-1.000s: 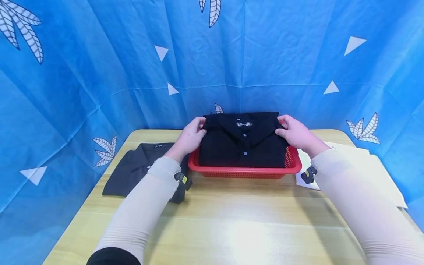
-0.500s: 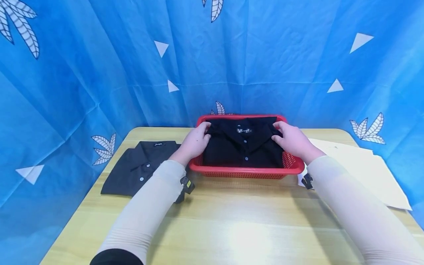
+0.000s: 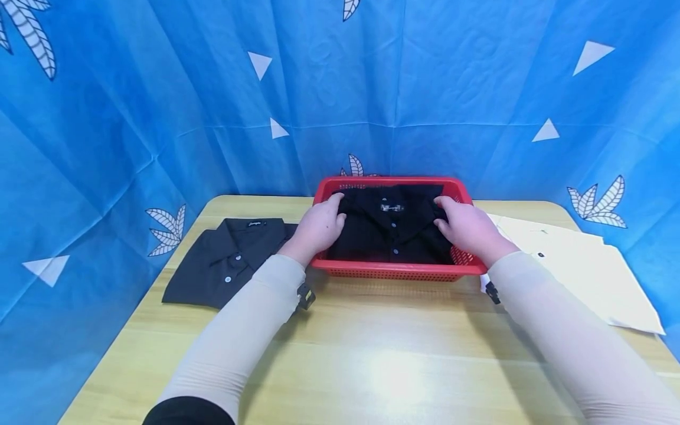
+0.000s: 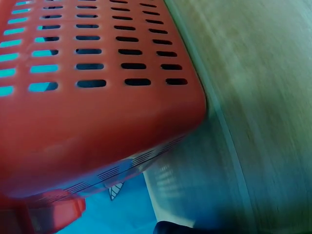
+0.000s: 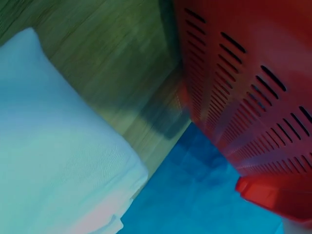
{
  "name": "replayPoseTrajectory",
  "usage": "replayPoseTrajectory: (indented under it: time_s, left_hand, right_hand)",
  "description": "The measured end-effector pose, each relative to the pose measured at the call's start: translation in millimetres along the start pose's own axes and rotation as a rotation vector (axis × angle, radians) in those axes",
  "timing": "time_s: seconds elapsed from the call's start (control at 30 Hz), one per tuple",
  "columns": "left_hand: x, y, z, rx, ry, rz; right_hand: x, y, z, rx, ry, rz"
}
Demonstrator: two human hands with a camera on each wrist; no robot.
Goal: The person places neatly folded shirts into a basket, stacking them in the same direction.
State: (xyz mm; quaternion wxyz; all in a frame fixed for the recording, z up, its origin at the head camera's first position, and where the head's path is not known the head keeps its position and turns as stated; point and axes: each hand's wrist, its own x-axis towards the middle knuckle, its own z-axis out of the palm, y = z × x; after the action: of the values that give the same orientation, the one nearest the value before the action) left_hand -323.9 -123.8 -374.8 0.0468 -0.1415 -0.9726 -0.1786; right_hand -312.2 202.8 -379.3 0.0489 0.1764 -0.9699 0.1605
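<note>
A folded black shirt (image 3: pixel 390 236), collar and buttons facing up, lies inside a red plastic basket (image 3: pixel 393 270). My left hand (image 3: pixel 320 224) holds the shirt's left shoulder, reaching over the basket's left side. On the opposite side, my right hand (image 3: pixel 467 227) holds the right shoulder, its thumb and fingers at the cloth. The wrist views show the basket's slotted outer walls (image 4: pixel 107 112) but not the fingers. Part of the shirt's edges is hidden behind the hands.
A folded dark grey shirt (image 3: pixel 218 265) lies on the wooden table (image 3: pixel 372 348) left of the basket. To the right are folded white shirts (image 3: pixel 579 265), partly behind my right forearm. A blue patterned curtain (image 3: pixel 340 88) hangs behind the table.
Both hands have lowered the black shirt from above the rim into the basket. They have drawn slightly closer together. The head view has shifted a little.
</note>
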Motion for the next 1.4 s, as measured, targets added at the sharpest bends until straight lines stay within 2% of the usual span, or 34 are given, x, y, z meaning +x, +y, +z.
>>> replayPoseTrajectory:
  time_s: [0.2,0.3,0.47,0.6,0.77,1.07,1.2,1.4]
  left_hand:
    - [-2.8,3.9,5.5,0.093,-0.069,0.003]
    - [-3.8,4.6,7.1,0.124,-0.082,0.005]
    - [-5.0,4.7,7.4,0.199,-0.082,0.058]
    - [-5.4,3.1,8.5,0.265,-0.055,0.118]
    - [-4.0,0.0,9.7,0.352,-0.029,0.137]
    - [-1.1,-4.2,10.1,0.578,-0.158,0.103]
    - [-0.6,-6.0,12.0,0.587,-0.163,0.095]
    - [-1.2,-3.1,9.9,0.466,-0.078,0.120]
  right_hand:
    - [-0.1,2.2,2.2,-0.044,0.043,0.003]
    - [-0.7,2.3,1.7,-0.050,0.047,0.020]
    - [0.8,2.4,0.3,-0.026,0.049,0.044]
    - [2.6,2.9,0.5,0.013,0.050,0.060]
    - [3.1,4.0,2.2,-0.037,0.023,0.037]
    - [6.6,-1.2,-0.9,-0.057,0.016,-0.004]
    - [7.5,-3.1,-1.9,-0.054,0.011,-0.005]
    - [0.9,-2.1,-1.4,-0.037,0.014,0.044]
